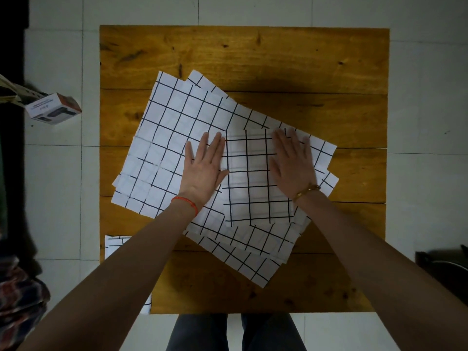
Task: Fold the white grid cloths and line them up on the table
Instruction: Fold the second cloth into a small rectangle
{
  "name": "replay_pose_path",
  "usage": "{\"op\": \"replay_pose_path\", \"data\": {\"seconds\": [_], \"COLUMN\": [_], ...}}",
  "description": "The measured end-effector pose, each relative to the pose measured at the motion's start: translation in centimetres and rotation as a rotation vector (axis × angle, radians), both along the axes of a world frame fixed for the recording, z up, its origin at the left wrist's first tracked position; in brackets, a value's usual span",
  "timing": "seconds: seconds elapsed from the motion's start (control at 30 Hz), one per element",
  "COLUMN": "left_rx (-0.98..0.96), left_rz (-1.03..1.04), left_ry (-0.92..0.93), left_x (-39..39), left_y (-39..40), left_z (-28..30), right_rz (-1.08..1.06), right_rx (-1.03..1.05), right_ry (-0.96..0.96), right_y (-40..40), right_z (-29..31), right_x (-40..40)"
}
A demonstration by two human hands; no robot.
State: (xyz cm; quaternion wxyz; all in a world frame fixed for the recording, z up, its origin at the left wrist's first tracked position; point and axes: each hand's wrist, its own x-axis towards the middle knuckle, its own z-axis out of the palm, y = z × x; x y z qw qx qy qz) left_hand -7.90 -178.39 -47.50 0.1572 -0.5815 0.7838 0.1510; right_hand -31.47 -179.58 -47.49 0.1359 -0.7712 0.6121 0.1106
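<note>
A folded white grid cloth (253,178) lies on top of a loose pile of unfolded white grid cloths (177,127) spread across the middle of the wooden table (243,54). My left hand (205,168) lies flat with straight fingers at the folded cloth's left edge. My right hand (291,160) presses flat on its right side. Another folded grid cloth (115,245) sits at the table's near-left corner, mostly hidden under my left forearm.
A small white and orange box (54,108) lies on the tiled floor left of the table. Dark objects stand at the far left and at the right edge (443,267). My legs (235,333) are at the table's near edge.
</note>
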Motion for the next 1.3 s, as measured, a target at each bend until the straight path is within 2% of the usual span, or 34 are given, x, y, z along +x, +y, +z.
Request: {"op": "replay_pose_path", "data": {"seconds": [0.13, 0.23, 0.43, 0.63, 1.13, 1.23, 1.3], "left_rx": [-0.006, -0.008, -0.046, -0.093, 0.046, -0.053, -0.112], "left_rz": [-0.02, -0.041, -0.097, -0.273, -0.47, -0.4, -0.22], "left_ry": [0.011, 0.006, -0.022, -0.033, 0.085, 0.261, 0.454], "left_x": [0.1, 0.1, 0.5, 1.9, 4.5, 3.9, 3.0], "left_y": [-0.5, -1.1, -0.4, 3.8, 14.4, 13.6, 12.2], "left_z": [0.2, 0.3, 0.2, 0.1, 2.1, 2.7, 3.2], "right_rz": [-0.07, -0.058, 0.243, 0.174, 0.14, 0.049, -0.146], "right_rx": [-0.039, -0.05, 0.076, 0.096, 0.131, 0.048, -0.089], "right_ry": [0.038, -0.031, -0.078, -0.049, -0.03, -0.209, -0.393], "right_y": [0.1, -0.4, -0.7, 0.0, 0.4, 0.6, 0.9], "right_z": [0.7, 1.6, 1.2, 1.1, 1.1, 1.1, 1.3], "right_x": [-1.4, -0.1, 4.3, 5.2, 5.5, 5.0, 4.2]}}
